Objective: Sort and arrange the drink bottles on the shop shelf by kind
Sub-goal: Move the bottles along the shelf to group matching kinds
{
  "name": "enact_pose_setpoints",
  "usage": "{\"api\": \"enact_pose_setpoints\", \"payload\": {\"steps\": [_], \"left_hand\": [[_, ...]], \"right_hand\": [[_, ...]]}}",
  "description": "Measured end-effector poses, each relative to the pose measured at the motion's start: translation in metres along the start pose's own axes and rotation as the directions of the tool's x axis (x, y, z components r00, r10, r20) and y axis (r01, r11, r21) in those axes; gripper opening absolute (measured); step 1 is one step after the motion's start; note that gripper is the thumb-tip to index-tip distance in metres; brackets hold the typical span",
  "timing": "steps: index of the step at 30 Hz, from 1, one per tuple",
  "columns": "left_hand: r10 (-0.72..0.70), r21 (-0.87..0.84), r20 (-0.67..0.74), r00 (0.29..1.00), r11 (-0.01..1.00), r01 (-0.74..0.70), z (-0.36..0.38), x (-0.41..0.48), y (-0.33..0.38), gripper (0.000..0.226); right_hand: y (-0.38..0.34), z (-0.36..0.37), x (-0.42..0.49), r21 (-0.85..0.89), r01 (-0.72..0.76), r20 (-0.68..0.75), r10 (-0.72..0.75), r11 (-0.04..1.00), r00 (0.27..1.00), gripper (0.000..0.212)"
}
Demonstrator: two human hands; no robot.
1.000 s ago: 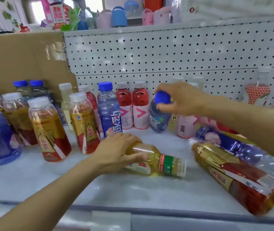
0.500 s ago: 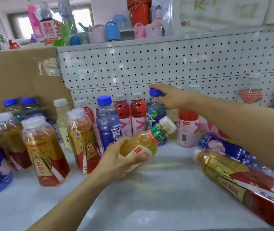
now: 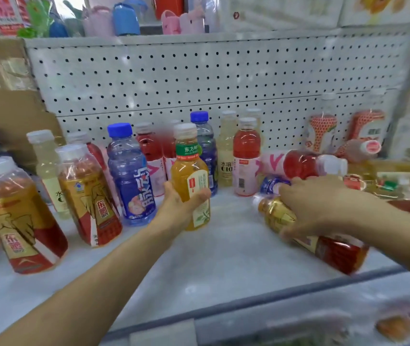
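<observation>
A pale grey metal shelf board [image 3: 224, 265] ran before a perforated white back panel [image 3: 199, 78]. On it stood two big amber bottles with red-and-gold labels [image 3: 22, 221], a blue-capped blue plastic bottle [image 3: 130, 181] and red drink bottles [image 3: 149, 151] at the back. A yellow tea bottle with a green neck band [image 3: 190, 186] was upright mid-shelf. At the right, another amber red-and-gold bottle [image 3: 333, 248] lay on its side.

The left hand [image 3: 179, 206] grips a tea bottle [image 3: 191, 176] upright (green neck band, pale cap), just right of a standing blue bottle [image 3: 131, 181]. Whether its base touches the shelf [image 3: 224, 258] is unclear. The right hand [image 3: 316, 201] curls over an amber bottle [image 3: 336, 250] lying on its side. Behind that hand a red bottle [image 3: 301, 163] also lies flat, near the pegboard [image 3: 199, 78].
</observation>
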State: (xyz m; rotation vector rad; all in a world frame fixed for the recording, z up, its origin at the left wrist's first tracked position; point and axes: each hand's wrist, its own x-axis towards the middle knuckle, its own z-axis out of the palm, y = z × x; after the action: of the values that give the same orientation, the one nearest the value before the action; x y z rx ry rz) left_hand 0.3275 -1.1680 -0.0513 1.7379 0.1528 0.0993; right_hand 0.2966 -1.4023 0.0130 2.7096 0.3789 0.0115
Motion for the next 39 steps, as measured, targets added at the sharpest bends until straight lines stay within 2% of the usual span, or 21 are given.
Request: {"api": "enact_pose_setpoints", "payload": {"steps": [2,6,9,11,13,16,18,20,21,22,24,25,26,27,30,32,34,35,37,39], "left_hand": [[-0.017,0.023,-0.022,1.0,1.0,0.017,0.002,-0.006,0.0,0.072],[0.062,0.045,-0.043,0.997,0.997,-0.06,0.003,-0.051,-0.008,0.086],[0.113,-0.011,0.099,0.989,0.994,-0.113,0.007,-0.082,-0.012,0.088],[0.099,-0.087,0.161,0.982,0.992,-0.086,0.014,-0.089,-0.011,0.085],[0.071,-0.183,0.176,0.982,0.982,-0.038,0.021,-0.09,-0.005,0.08],[0.082,-0.337,0.143,0.986,0.941,-0.03,0.032,-0.086,0.007,0.074],[0.128,-0.394,0.084,0.988,0.915,-0.085,0.04,-0.082,0.016,0.068],[0.183,-0.403,0.021,0.983,0.901,-0.159,0.047,-0.077,0.022,0.065],[0.225,-0.379,-0.008,0.974,0.901,-0.211,0.049,-0.074,0.025,0.066],[0.274,-0.321,-0.035,0.961,0.907,-0.271,0.051,-0.072,0.027,0.068],[0.358,-0.126,-0.071,0.931,0.923,-0.365,0.055,-0.066,0.031,0.074],[0.379,-0.026,-0.077,0.922,0.924,-0.382,0.057,-0.062,0.033,0.076],[0.383,0.05,-0.086,0.92,0.924,-0.38,0.058,-0.058,0.033,0.077],[0.379,0.1,-0.096,0.92,0.924,-0.37,0.059,-0.055,0.033,0.08],[0.363,0.168,-0.091,0.927,0.923,-0.345,0.057,-0.046,0.032,0.088],[0.361,0.178,-0.078,0.929,0.922,-0.343,0.054,-0.044,0.031,0.08],[0.352,0.178,-0.088,0.932,0.926,-0.333,0.053,-0.045,0.033,0.077],[0.344,0.178,-0.099,0.934,0.929,-0.324,0.054,-0.046,0.033,0.077],[0.332,0.183,-0.125,0.935,0.934,-0.307,0.057,-0.049,0.034,0.077],[0.332,0.189,-0.165,0.929,0.935,-0.301,0.06,-0.05,0.033,0.074]], "right_hand": [[-0.013,0.016,-0.006,-0.051,-0.023,-0.003,0.023,0.998,1.0,0.071],[-0.02,0.028,-0.01,0.01,-0.064,-0.116,0.065,0.998,0.991,0.063],[-0.02,0.022,-0.009,0.227,0.004,-0.144,0.03,0.974,0.989,0.055],[-0.03,0.015,-0.006,0.405,0.08,-0.198,0.001,0.911,0.98,0.056],[-0.044,0.008,-0.003,0.561,0.182,-0.293,-0.012,0.808,0.956,0.06],[-0.058,0.007,-0.004,0.779,0.368,-0.42,-0.013,0.508,0.907,0.059],[-0.059,0.013,-0.004,0.82,0.446,-0.468,-0.029,0.36,0.883,0.06],[-0.049,0.016,-0.005,0.83,0.479,-0.488,-0.042,0.287,0.872,0.061],[-0.039,0.018,-0.004,0.823,0.49,-0.5,-0.043,0.286,0.865,0.062],[-0.027,0.02,-0.001,0.792,0.507,-0.529,-0.033,0.339,0.848,0.062],[0.0,0.025,0.005,0.617,0.547,-0.636,-0.05,0.566,0.77,0.055],[0.013,0.027,0.009,0.505,0.574,-0.69,-0.097,0.644,0.717,0.042],[0.027,0.032,0.016,0.431,0.595,-0.712,-0.149,0.679,0.686,0.024],[0.041,0.036,0.023,0.39,0.606,-0.706,-0.197,0.693,0.68,0.019],[0.082,0.045,0.044,0.333,0.577,-0.585,-0.317,0.746,0.747,0.053],[0.097,0.049,0.058,0.103,0.562,-0.474,-0.456,0.821,0.753,0.071],[0.097,0.054,0.071,-0.131,0.576,-0.403,-0.574,0.807,0.713,0.078],[0.095,0.055,0.076,-0.194,0.601,-0.413,-0.62,0.775,0.666,0.075],[0.093,0.053,0.082,-0.229,0.671,-0.435,-0.69,0.706,0.578,0.064],[0.096,0.049,0.087,-0.12,0.704,-0.478,-0.662,0.7,0.577,0.055]]}}
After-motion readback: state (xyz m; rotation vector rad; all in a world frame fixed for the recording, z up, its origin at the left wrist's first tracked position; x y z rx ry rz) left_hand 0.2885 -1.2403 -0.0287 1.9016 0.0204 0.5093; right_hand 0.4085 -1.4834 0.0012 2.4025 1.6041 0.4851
